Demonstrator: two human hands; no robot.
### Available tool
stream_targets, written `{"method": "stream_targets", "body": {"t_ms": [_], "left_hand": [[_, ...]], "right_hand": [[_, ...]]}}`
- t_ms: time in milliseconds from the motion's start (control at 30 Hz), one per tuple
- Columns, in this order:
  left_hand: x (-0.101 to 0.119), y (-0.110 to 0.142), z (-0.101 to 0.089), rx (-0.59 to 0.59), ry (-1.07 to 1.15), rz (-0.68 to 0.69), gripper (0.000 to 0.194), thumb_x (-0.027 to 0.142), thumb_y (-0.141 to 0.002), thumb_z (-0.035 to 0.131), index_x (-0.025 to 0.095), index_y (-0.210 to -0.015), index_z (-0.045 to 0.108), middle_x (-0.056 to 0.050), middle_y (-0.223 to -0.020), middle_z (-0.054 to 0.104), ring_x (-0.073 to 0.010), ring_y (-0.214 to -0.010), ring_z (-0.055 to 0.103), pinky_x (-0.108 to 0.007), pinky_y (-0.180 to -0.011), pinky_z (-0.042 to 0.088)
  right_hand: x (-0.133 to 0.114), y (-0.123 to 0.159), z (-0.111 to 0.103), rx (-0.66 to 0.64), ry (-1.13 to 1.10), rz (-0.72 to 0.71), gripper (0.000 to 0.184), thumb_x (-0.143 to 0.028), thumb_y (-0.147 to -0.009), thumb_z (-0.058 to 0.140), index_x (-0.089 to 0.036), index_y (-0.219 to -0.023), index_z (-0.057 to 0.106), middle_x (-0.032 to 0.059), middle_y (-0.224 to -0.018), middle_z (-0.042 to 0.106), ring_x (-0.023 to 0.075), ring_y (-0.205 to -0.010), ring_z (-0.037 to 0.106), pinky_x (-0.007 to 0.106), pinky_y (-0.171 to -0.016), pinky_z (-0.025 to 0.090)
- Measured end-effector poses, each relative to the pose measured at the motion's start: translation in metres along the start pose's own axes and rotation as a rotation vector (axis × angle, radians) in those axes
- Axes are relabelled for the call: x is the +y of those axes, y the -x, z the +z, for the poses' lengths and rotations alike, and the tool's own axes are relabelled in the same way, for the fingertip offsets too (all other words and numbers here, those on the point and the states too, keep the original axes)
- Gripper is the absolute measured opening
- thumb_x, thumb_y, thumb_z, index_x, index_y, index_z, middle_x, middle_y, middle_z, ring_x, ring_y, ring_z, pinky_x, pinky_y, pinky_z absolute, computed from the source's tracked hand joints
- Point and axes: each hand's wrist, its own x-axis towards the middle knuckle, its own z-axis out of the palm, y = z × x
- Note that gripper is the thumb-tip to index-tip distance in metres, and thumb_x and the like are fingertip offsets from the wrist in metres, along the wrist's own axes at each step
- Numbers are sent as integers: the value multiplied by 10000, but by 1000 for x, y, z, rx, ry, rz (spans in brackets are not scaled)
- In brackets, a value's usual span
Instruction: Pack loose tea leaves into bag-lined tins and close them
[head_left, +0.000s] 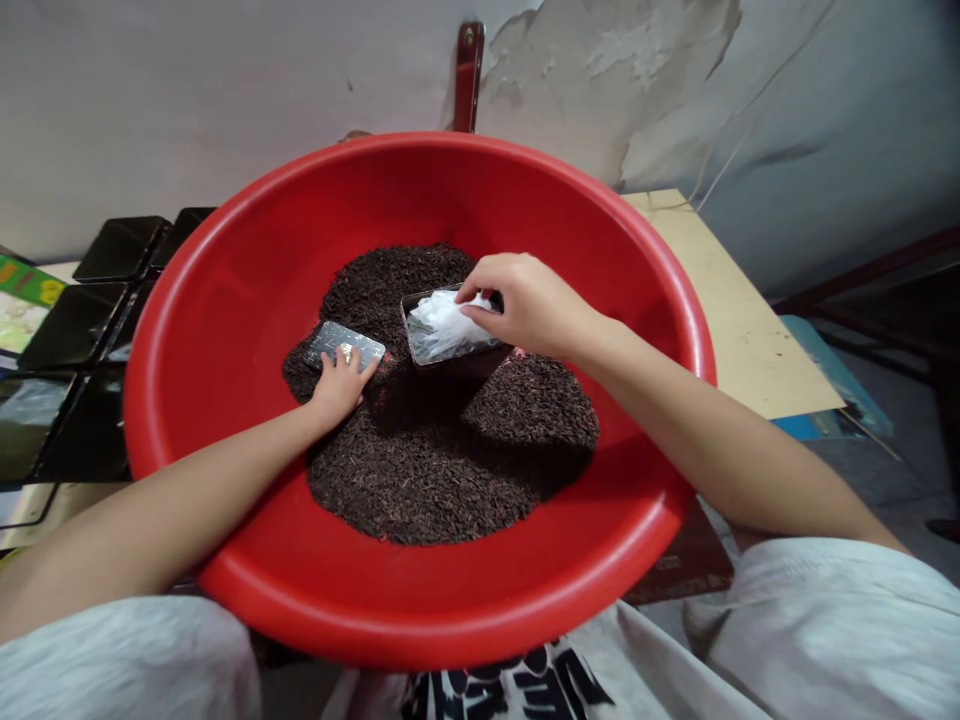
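A big red plastic basin (225,300) rests in front of me, holding a heap of dark loose tea leaves (420,450). My left hand (339,385) lies on the leaves with its fingers on a flat metal lid (341,343); a gold ring shows on one finger. My right hand (525,300) is closed in a pinch on a white plastic bag (442,322) that lines a small metal tin (420,350) standing in the leaves.
Several black trays (90,320) are stacked at the left beside the basin. A pale wooden board (735,320) lies at the right. A peeling wall (637,80) and a red handle (468,70) stand behind the basin.
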Motion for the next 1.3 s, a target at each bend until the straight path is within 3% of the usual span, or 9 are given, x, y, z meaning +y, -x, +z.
{"method": "stream_targets", "body": {"t_ms": [133, 300, 433, 633, 767, 933, 1133, 1233, 1300], "left_hand": [[8, -3, 0, 32, -31, 3, 553, 63, -936, 168, 127, -1464, 317, -263, -1462, 349, -407, -1281, 448, -558, -1031, 298], [10, -4, 1, 52, -20, 46, 558, 54, -916, 148, 83, -1426, 373, -260, -1412, 427, -374, -1223, 508, -577, -1047, 265], [8, -3, 1, 61, 47, 73, 585, 36, -896, 164, 139, -1441, 354, -213, -1247, 573, -346, -1136, 538, -619, -1032, 257], [9, -4, -8, 62, 73, 118, 499, 85, -908, 278, 77, -1379, 442, -232, -1205, 586, -372, -1143, 517, -616, -1027, 280], [3, -7, -16, 81, 50, 196, 499, 130, -887, 425, 99, -1384, 440, -214, -1412, 437, -364, -1327, 371, -537, -1105, 236], [-27, -16, -16, -43, 39, 117, 870, 159, -760, 615, 132, -1502, 162, -189, -1564, 148, -339, -1443, 155, -527, -1128, 209], [-48, -31, -14, -109, 29, 112, 941, 97, -690, 614, 138, -1504, 143, -173, -1568, 131, -324, -1452, 131, -544, -1140, 167], [-46, -35, -12, -108, 80, 101, 908, 110, -687, 600, 127, -1494, 182, -180, -1565, 154, -334, -1447, 140, -577, -1126, 185], [-44, -35, -13, -130, 128, 68, 895, 126, -684, 594, 123, -1485, 196, -174, -1565, 160, -352, -1442, 135, -615, -1107, 198]], "right_hand": [[1, -1, 2, -169, 63, 4, 229, -157, -827, 523, -147, -954, 713, 82, -940, 673, 191, -862, 599, 345, -805, 455], [4, -2, 13, -278, 186, -10, 226, -200, -840, 548, -148, -981, 717, 100, -1037, 680, 246, -981, 611, 386, -854, 461], [0, 0, 19, -221, 234, 10, 249, -183, -838, 507, -130, -978, 705, 131, -1047, 645, 276, -1001, 585, 415, -852, 448], [-5, 0, 16, -28, 97, 42, 253, -124, -803, 447, -107, -936, 662, 121, -1009, 621, 213, -940, 578, 340, -861, 444], [0, -2, 14, 30, 55, 4, 273, -178, -840, 444, -129, -1021, 643, 112, -1080, 636, 235, -1044, 570, 377, -918, 429], [5, 0, 26, -169, 142, -91, 454, -326, -899, 480, -93, -1286, 529, 164, -1437, 437, 291, -1339, 395, 479, -1110, 294], [0, 6, 34, -230, 236, -65, 582, -509, -923, 399, -124, -1350, 487, 133, -1559, 206, 326, -1458, 107, 567, -1172, 63], [4, 4, 30, -266, 167, -60, 624, -589, -906, 367, -172, -1351, 499, 91, -1572, 184, 327, -1462, 64, 565, -1175, 58], [12, -1, 28, -264, 111, -12, 542, -524, -941, 321, -195, -1299, 560, 71, -1563, 218, 319, -1457, 104, 553, -1176, 101]]}}
